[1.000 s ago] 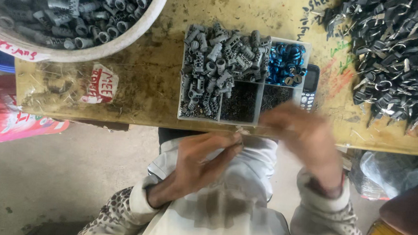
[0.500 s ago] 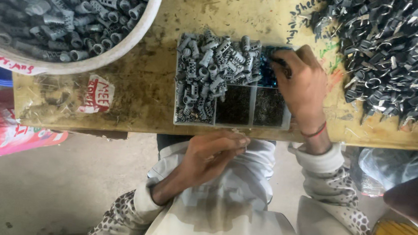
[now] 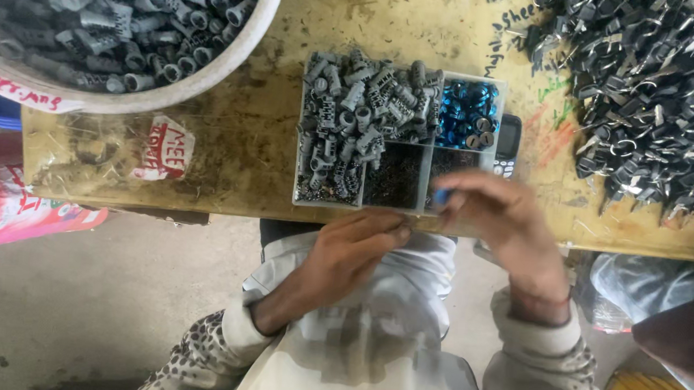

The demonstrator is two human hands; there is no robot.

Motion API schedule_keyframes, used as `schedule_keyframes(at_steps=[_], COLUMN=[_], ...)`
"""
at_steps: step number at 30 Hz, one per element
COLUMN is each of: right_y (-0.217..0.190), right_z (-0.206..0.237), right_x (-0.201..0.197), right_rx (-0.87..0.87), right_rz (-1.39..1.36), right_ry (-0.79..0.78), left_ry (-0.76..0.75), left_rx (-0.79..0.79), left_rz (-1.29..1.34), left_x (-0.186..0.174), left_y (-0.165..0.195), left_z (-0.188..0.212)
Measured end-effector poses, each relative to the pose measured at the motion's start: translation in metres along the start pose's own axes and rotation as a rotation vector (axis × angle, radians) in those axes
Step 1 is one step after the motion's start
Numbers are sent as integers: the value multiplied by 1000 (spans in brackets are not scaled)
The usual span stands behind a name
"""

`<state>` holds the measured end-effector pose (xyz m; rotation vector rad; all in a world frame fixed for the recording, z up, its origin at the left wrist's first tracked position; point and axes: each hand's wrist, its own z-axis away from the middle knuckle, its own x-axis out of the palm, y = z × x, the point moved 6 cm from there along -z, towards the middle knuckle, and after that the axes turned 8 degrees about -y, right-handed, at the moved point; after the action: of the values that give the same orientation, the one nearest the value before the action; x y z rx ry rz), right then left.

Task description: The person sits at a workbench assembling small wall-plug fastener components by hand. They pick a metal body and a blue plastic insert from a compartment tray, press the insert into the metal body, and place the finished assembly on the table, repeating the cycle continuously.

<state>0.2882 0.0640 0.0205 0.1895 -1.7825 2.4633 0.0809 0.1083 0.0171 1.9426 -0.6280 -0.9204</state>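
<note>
My right hand [image 3: 498, 222] hovers, blurred, at the table's front edge just right of a grey divided tray [image 3: 423, 184], and pinches a small blue ring [image 3: 441, 196] between its fingertips. My left hand [image 3: 353, 251] sits below the tray's front wall with fingers curled together; whether it holds a small part is hidden. The tray holds grey plastic pieces [image 3: 353, 114] heaped in its left half, blue rings [image 3: 467, 114] in its top right cell, and dark small bits in two lower cells.
A large white basin [image 3: 209, 71] of grey pieces stands at the back left. A heap of dark metal clips [image 3: 655, 94] covers the right of the worn yellow table [image 3: 236, 155]. A small phone [image 3: 507, 145] lies beside the tray. A pink bag [image 3: 4, 204] lies left.
My right hand reached into the blue-ring cell half a second ago and has drawn back to the table's front edge with a blue ring. My left hand stayed near the tray's front.
</note>
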Motion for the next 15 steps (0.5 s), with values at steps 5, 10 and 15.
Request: schedule_keyframes(at_steps=[5, 10, 15], right_y=[3, -2, -1], right_z=[15, 12, 21], right_x=[22, 24, 21], right_rx=[-67, -66, -180], right_rz=[204, 216, 262], right_ry=[-91, -61, -156], left_ry=[-62, -113, -123], left_rx=[28, 41, 71], left_rz=[-156, -248, -342], left_x=[-4, -3, 3], left_y=[7, 11, 14], left_z=[-8, -4, -3])
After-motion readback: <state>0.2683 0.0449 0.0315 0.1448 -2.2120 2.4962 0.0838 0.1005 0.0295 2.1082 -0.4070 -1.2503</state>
